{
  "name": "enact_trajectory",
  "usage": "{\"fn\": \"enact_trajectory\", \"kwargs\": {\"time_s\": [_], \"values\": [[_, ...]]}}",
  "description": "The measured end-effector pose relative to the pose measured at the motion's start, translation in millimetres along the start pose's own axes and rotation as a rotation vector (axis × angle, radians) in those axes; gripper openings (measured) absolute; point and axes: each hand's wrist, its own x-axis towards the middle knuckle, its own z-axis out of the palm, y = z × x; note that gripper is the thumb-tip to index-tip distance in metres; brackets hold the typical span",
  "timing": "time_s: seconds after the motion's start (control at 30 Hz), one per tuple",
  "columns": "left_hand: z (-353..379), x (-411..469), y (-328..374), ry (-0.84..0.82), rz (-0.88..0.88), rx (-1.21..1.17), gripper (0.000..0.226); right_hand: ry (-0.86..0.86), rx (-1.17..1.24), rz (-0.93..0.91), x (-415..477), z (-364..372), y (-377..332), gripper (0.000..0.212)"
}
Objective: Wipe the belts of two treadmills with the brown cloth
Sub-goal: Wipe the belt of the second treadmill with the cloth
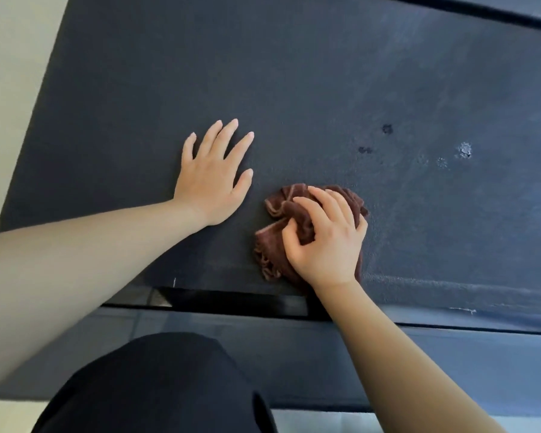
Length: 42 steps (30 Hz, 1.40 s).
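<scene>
A dark treadmill belt (pixel 294 73) fills most of the view. My right hand (pixel 324 237) presses a bunched brown cloth (pixel 278 214) onto the belt near its front edge, fingers curled into the fabric. Beside it, my left hand (pixel 214 176) lies flat on the belt with fingers spread, holding nothing. Several small wet or dusty spots (pixel 464 150) mark the belt to the right of the cloth. Part of the cloth is hidden under my right hand.
The treadmill's dark side rail (pixel 450 354) runs along the near edge, with a gap (pixel 225 300) between it and the belt. My knee in black clothing (pixel 156 389) is at the bottom. Pale floor (pixel 10 73) shows at left.
</scene>
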Motion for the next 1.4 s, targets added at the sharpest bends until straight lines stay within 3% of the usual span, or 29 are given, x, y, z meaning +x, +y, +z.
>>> {"fn": "enact_trajectory", "kwargs": {"time_s": [0.4, 0.53, 0.73, 0.9, 1.17, 1.3, 1.4], "values": [[11, 1, -4, 0.092, 0.01, -0.03, 0.053, 0.038, 0.143, -0.17, -8, 1, 8, 0.029], [4, -29, -12, 0.096, 0.001, -0.068, 0.05, -0.082, 0.125, -0.293, -29, 5, -11, 0.031], [3, -75, -17, 0.1, -0.042, -0.075, 0.046, -0.131, 0.074, -0.302, -15, 14, -26, 0.03], [5, -75, -13, 0.156, -0.071, -0.092, 0.044, -0.16, 0.099, -0.373, -24, -4, 1, 0.027], [6, -71, -11, 0.212, -0.059, -0.08, 0.041, -0.076, 0.068, -0.272, 18, -2, 16, 0.024], [5, -63, 3, 0.151, -0.113, -0.15, 0.042, -0.122, 0.084, -0.26, 18, -9, 26, 0.025], [6, -52, 26, 0.093, -0.051, -0.174, 0.044, -0.061, 0.128, -0.241, -6, -25, 53, 0.023]]}}
